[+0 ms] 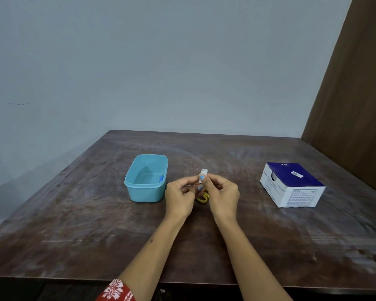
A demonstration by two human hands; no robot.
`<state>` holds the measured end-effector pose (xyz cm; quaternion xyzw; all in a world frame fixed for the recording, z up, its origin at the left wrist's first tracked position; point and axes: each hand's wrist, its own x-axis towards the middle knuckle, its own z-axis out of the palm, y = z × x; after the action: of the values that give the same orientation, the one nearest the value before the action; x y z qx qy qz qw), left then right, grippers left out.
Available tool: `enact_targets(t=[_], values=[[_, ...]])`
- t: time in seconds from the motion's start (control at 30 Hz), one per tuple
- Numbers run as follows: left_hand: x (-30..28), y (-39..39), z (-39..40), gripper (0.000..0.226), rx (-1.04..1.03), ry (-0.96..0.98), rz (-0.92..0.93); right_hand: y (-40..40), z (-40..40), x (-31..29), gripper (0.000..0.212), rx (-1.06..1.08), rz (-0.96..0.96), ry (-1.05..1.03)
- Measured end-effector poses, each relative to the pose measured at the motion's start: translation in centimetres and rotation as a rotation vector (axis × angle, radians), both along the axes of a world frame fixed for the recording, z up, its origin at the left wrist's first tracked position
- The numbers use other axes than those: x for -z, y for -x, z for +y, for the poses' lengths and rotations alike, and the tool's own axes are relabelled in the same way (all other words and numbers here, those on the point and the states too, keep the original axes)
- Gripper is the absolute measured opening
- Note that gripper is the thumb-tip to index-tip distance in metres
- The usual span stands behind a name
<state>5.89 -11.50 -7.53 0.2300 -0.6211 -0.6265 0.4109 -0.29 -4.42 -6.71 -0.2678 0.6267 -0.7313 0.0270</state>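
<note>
- The left hand (180, 197) and the right hand (223, 196) meet above the middle of the table (91, 235), fingertips turned towards each other
- Between them stands a small white packet (204, 173), roughly upright and lifted clear of the table; its top edge shows above the fingertips
- The grip of each hand is a pinch: the right hand's thumb and fingers curl round the packet's right side, and the left hand's fingertips close on its left side
- A blue-painted nail (201, 177) presses against the packet's front; a second one shows just below it
- Under the hands, on the table, lies a yellow handle (202, 199), looped as on small scissors; the rest of it is mostly hidden by the hands
- Just to the left of the left hand stands a light-blue plastic container (146, 195), without a lid, with a small blue item (161, 178) against its inner right wall
- Well apart to the right sits a blue-and-white carton (291, 183) with printed labels too blurred to read
- A red patterned sleeve (117, 291) shows at the lower edge on the left arm
</note>
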Motion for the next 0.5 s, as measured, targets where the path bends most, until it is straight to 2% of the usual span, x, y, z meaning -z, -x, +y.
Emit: enact_targets(t=[0.2,0.3,0.4,0.5], values=[[0.08,0.17,-0.02,0.029,0.025,-0.003,-0.009,-0.1,0.13,-0.21,0.013,0.036,0.019,0.01],[0.05,0.06,-0.15,0.035,-0.015,0.041,-0.009,-0.2,0.04,-0.14,0.01,0.004,0.048,-0.049],[-0.08,-0.02,-0.14,0.041,-0.04,0.106,-0.003,-0.13,-0.08,-0.1,0.009,0.045,0.146,-0.144],[-0.28,0.03,0.1,0.033,-0.096,0.163,-0.006,-0.12,-0.18,-0.14,0.013,0.113,0.287,-0.226]])
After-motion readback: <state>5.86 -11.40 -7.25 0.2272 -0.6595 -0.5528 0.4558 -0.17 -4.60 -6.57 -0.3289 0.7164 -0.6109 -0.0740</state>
